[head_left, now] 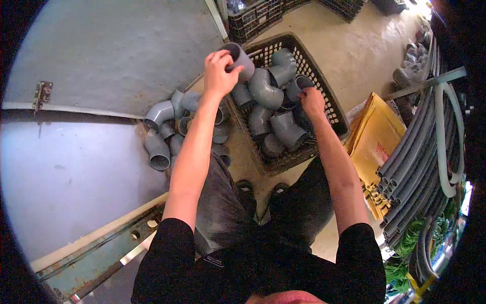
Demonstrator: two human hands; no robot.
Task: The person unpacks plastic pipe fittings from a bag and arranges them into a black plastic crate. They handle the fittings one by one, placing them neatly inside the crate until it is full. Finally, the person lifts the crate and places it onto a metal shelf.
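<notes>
My left hand (pixel 221 74) grips the rim of a grey plastic pipe fitting (pixel 245 65), holding it over the left edge of a black plastic crate (pixel 334 98). Inside the crate lie several grey pipe elbows (pixel 265 91), piled at different angles. My right hand (pixel 313 102) reaches into the crate's right side, its fingers closed on the rim of another grey pipe fitting (pixel 298 85) whose round mouth faces up. On the floor left of the crate, more grey elbows (pixel 158 114) lie heaped, partly hidden behind my left forearm.
Grey metal panels (pixel 114 49) with a rusty latch (pixel 42 93) stand at left. Another black crate (pixel 254 19) sits at the back. To the right are yellow sacks (pixel 376 133) and a bundle of grey pipes (pixel 414 152). My shoes (pixel 280 188) are just before the crate.
</notes>
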